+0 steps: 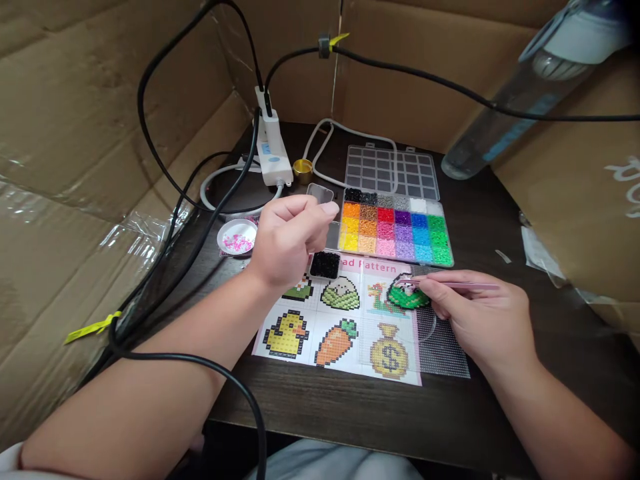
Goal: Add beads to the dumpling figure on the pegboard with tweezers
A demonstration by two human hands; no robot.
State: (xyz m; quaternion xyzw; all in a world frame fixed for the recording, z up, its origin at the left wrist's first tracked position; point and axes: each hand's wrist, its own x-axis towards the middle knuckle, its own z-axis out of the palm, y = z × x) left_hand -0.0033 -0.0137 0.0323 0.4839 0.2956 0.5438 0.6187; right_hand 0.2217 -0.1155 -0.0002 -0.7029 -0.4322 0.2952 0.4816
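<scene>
Tweezers at a green bead piece by the upper right corner of a pattern sheet.

The dark table [310,403] spreads all around the pattern sheet [367,360], and the sorted bead box [395,259] stands just beyond the sheet's far edge with its lid open. The right hand [483,313], off the sheet's right side, grasps the tweezers between thumb and fingers; the left hand [290,240], above the sheet's upper left corner, is clenched, and I cannot tell whether anything is inside it. A mesh board [445,353] shows along the sheet's right edge. The white dish [233,227] of pink beads sits off the sheet's upper left. The green bead piece [407,298] lies at the sheet's upper right, the tweezers [465,286] reaching over it. Black beads [325,265] fill a small tray by the sheet's far edge.
</scene>
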